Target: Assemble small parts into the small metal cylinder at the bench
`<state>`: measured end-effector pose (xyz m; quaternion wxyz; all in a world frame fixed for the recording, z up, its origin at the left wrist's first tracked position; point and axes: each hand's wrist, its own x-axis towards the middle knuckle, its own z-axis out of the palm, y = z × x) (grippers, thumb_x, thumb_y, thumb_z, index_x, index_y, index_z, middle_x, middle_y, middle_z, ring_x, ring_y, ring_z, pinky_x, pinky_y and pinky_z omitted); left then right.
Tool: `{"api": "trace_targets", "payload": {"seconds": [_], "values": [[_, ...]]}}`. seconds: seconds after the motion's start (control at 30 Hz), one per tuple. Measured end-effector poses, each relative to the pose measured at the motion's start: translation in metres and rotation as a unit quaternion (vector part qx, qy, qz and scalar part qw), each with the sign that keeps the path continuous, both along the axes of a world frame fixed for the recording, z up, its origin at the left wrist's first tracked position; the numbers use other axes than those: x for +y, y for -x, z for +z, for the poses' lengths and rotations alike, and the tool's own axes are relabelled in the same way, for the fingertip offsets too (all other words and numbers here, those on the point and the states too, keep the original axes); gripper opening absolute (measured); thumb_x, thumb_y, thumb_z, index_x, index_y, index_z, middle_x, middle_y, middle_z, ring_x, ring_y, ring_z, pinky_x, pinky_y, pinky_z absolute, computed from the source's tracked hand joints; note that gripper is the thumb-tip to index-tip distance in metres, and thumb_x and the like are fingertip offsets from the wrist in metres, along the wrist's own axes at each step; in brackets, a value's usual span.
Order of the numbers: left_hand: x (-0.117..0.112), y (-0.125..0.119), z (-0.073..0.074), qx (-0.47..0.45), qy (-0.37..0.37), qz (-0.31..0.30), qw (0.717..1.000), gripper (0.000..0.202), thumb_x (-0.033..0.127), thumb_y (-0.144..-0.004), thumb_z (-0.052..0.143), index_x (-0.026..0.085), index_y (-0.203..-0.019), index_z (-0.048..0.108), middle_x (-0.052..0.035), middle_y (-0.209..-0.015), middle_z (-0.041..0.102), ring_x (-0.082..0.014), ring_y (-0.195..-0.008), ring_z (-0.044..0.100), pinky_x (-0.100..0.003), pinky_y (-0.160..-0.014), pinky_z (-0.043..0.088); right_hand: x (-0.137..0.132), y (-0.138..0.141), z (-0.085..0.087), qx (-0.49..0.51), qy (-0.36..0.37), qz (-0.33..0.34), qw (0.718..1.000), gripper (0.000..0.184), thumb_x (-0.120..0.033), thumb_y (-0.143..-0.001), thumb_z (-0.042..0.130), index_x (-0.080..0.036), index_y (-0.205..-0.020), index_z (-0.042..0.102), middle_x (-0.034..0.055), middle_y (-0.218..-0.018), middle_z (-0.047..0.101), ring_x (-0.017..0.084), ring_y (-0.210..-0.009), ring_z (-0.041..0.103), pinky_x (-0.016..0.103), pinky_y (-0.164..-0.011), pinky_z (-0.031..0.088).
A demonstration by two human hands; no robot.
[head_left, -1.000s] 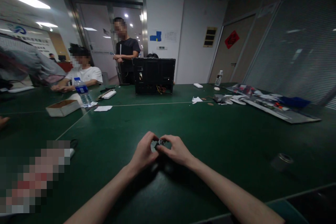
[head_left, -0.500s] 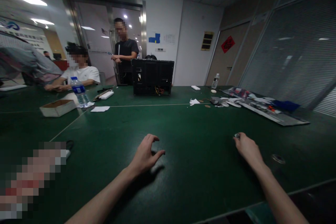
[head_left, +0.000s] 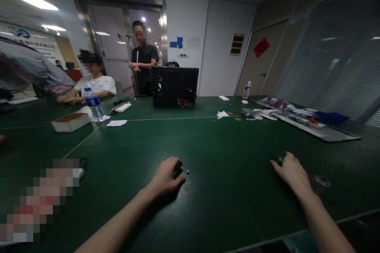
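My left hand (head_left: 166, 176) rests low over the green table (head_left: 219, 205), thumb and curled fingers apart with nothing between them. Just beyond its fingertips lies a tiny pale-and-dark piece (head_left: 188, 172), too small to name. On the right, my right hand (head_left: 292, 172) has its thumb spread away from its fingers. A small round metallic object (head_left: 281, 159) shows in the gap, partly hidden by the fingers. Beside my right wrist stands a dark cylindrical container with a shiny rim (head_left: 323, 181).
A black computer case (head_left: 174, 86) stands at the far side. Left of it are a water bottle (head_left: 93, 104) and an open box (head_left: 71, 121). Papers and parts cover a board (head_left: 320, 132) at right. Two people, one seated and one standing, are across the table.
My right hand has opened from its pinch around the small round object. A tiny piece now lies by my left fingertips, where none showed before. The view has shifted slightly.
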<state>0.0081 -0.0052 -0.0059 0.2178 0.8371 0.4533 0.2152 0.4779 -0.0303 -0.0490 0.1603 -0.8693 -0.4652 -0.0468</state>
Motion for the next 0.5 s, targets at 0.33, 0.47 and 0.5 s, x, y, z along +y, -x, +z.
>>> {"api": "trace_targets", "payload": {"seconds": [0.33, 0.47, 0.5], "values": [[0.000, -0.002, 0.004, 0.027, 0.009, 0.001, 1.000, 0.029, 0.036, -0.075, 0.059, 0.018, -0.099, 0.058, -0.0080, -0.100, 0.060, -0.0245, -0.093, 0.053, -0.036, -0.082, 0.042, 0.011, 0.188, 0.066, 0.088, 0.014, 0.391, 0.916, 0.040, -0.034, -0.082, 0.056, -0.020, -0.119, 0.055, 0.0105, -0.120, 0.058, 0.026, -0.110, 0.053, 0.040, -0.093, 0.042], [0.002, -0.002, 0.000, 0.039, -0.014, -0.006, 0.999, 0.028, 0.034, -0.075, 0.060, 0.018, -0.097, 0.058, -0.0078, -0.097, 0.060, -0.0238, -0.090, 0.052, -0.034, -0.079, 0.041, 0.022, 0.252, 0.066, 0.116, 0.080, 0.555, 0.820, 0.033, -0.028, -0.078, 0.062, -0.020, -0.110, 0.062, 0.0073, -0.101, 0.066, 0.022, -0.094, 0.060, 0.032, -0.082, 0.045], [0.003, -0.002, -0.001, 0.042, -0.021, -0.007, 0.999, 0.027, 0.033, -0.074, 0.060, 0.018, -0.096, 0.058, -0.0076, -0.096, 0.059, -0.0236, -0.089, 0.052, -0.033, -0.078, 0.041, 0.027, 0.262, 0.064, 0.113, 0.091, 0.571, 0.808, 0.031, -0.025, -0.077, 0.063, -0.019, -0.107, 0.063, 0.0068, -0.097, 0.067, 0.021, -0.089, 0.060, 0.030, -0.077, 0.045]]}}
